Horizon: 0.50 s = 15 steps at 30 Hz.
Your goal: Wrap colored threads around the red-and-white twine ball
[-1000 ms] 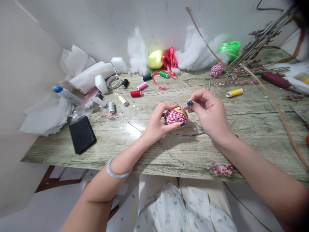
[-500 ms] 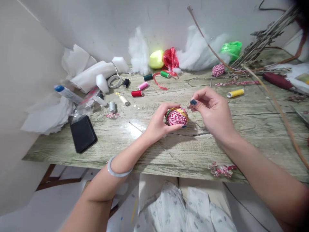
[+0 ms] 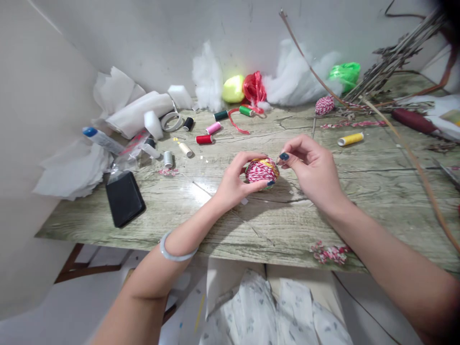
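Note:
My left hand (image 3: 230, 184) is wrapped round a ball of red-and-white twine (image 3: 259, 171), thumb along its near side and fingers over the top. Yellow and green strands cross the ball's surface. Just right of the ball, thumb and forefinger of my right hand (image 3: 312, 170) are pinched together close to its right end. They grip a thin needle-like thing, which is mostly hidden by the fingertips. Below my left hand, a thin twig (image 3: 251, 227) lies on the wooden table (image 3: 223, 244).
Thread spools, among them a red spool (image 3: 204, 139) and a yellow spool (image 3: 350, 139), lie beyond my hands. White stuffing (image 3: 291, 81) and a red string bundle (image 3: 254, 87) line the wall. A black phone (image 3: 125, 199) lies left; a long bent twig (image 3: 413, 167) arches at right.
The ball has turned a little in my left hand, so more of its yellow strands face up. My right hand has shifted slightly left and down, closer to the ball.

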Each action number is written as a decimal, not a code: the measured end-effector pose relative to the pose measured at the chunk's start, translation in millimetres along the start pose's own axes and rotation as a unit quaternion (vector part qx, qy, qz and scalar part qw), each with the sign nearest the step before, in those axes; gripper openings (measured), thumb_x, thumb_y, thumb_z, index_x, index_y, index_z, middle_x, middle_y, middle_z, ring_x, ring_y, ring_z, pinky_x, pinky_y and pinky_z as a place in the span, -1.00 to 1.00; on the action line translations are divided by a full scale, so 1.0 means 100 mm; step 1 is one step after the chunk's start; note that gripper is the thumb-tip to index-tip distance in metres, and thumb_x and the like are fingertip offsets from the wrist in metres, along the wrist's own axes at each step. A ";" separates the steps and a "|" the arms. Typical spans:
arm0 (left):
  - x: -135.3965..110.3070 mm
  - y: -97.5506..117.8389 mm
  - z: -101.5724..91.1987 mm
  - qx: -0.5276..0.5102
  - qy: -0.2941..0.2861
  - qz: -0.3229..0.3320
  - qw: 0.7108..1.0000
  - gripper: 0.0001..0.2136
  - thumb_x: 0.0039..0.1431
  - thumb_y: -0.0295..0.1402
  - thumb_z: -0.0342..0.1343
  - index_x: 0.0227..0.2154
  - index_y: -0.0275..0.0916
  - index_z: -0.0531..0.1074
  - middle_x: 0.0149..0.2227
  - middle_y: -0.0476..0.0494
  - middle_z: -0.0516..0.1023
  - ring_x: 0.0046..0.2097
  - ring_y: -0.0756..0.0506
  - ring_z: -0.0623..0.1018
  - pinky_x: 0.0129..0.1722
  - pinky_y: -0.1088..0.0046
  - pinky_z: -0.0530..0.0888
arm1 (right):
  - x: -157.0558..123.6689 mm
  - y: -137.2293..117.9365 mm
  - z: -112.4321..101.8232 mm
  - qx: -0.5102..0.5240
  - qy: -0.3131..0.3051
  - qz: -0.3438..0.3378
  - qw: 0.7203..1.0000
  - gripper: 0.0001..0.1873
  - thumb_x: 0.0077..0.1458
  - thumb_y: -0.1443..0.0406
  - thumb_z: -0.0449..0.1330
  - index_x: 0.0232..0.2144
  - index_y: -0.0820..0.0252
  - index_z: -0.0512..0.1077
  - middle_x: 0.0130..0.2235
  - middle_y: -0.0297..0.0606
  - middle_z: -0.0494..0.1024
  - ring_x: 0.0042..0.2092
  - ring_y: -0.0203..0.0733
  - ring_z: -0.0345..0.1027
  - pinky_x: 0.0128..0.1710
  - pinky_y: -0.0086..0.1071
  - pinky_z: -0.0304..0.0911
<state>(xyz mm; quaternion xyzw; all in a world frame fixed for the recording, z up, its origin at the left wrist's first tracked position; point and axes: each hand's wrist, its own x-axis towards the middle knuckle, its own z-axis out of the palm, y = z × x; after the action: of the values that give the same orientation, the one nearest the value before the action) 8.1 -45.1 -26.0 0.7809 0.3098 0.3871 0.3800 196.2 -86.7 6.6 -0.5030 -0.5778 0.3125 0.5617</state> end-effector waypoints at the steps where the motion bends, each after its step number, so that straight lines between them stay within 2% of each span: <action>1: 0.00 0.00 0.00 -0.001 0.000 -0.001 1.000 -0.55 0.05 -0.21 0.34 0.01 -0.13 0.41 0.01 -0.20 0.51 0.06 -0.18 0.50 -0.01 0.28 0.48 | 0.00 0.00 0.00 0.002 0.000 0.000 1.000 -0.87 0.14 0.38 0.20 -0.43 0.10 0.34 -0.43 -0.41 0.40 -0.38 -0.31 0.34 -0.33 -0.40 0.28; 8: -0.02 0.01 0.03 -0.034 0.017 -0.027 0.999 -0.55 0.02 -0.22 0.35 -0.01 -0.13 0.43 0.02 -0.18 0.50 0.05 -0.17 0.50 -0.01 0.29 0.48 | 0.00 0.01 0.01 0.005 0.003 -0.009 1.000 -0.85 0.12 0.43 0.19 -0.43 0.11 0.34 -0.44 -0.42 0.40 -0.39 -0.33 0.33 -0.35 -0.42 0.25; 15: -0.03 0.01 0.06 -0.060 0.035 -0.068 0.995 -0.60 0.02 -0.27 0.34 -0.06 -0.18 0.46 -0.02 -0.18 0.53 0.03 -0.14 0.53 -0.05 0.35 0.49 | -0.03 0.14 0.09 0.032 0.013 0.005 0.999 -0.86 0.11 0.45 0.17 -0.42 0.12 0.35 -0.43 -0.45 0.39 -0.38 -0.36 0.29 -0.34 -0.44 0.22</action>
<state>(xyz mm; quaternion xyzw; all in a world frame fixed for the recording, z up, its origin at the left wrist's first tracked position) 11.7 -49.6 -28.3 0.7197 0.3512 0.4059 0.4404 190.2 -83.2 -8.4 -0.4921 -0.5575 0.3266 0.5834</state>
